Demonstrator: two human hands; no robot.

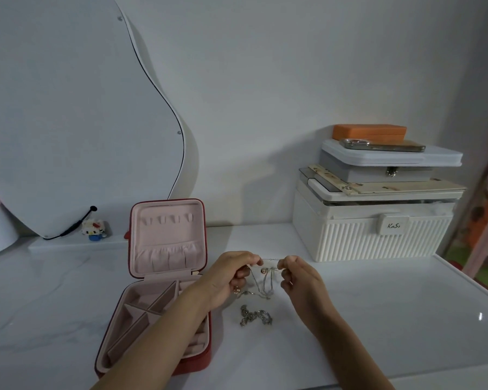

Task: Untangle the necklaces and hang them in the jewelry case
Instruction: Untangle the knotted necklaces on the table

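Note:
My left hand (230,278) and my right hand (300,277) hold a tangle of thin silver necklaces (261,282) stretched between pinched fingertips just above the white table. A small rose-gold bead (264,270) hangs in the tangle, and loops droop down to the tabletop. A chunkier silver chain (255,318) lies loose on the table below my hands. The red jewelry case (164,280) stands open to the left, with a pink lining. Its upright lid carries a row of hooks (168,219) and a gathered pocket. My left forearm crosses over its tray.
A white ribbed storage box (375,235) at the back right carries a stack of flat boxes, an orange case (369,132) and a phone (383,144). A curvy mirror (82,116) leans at the back left, with a small toy figure (94,228) beside it. The table's front edge runs near my forearms.

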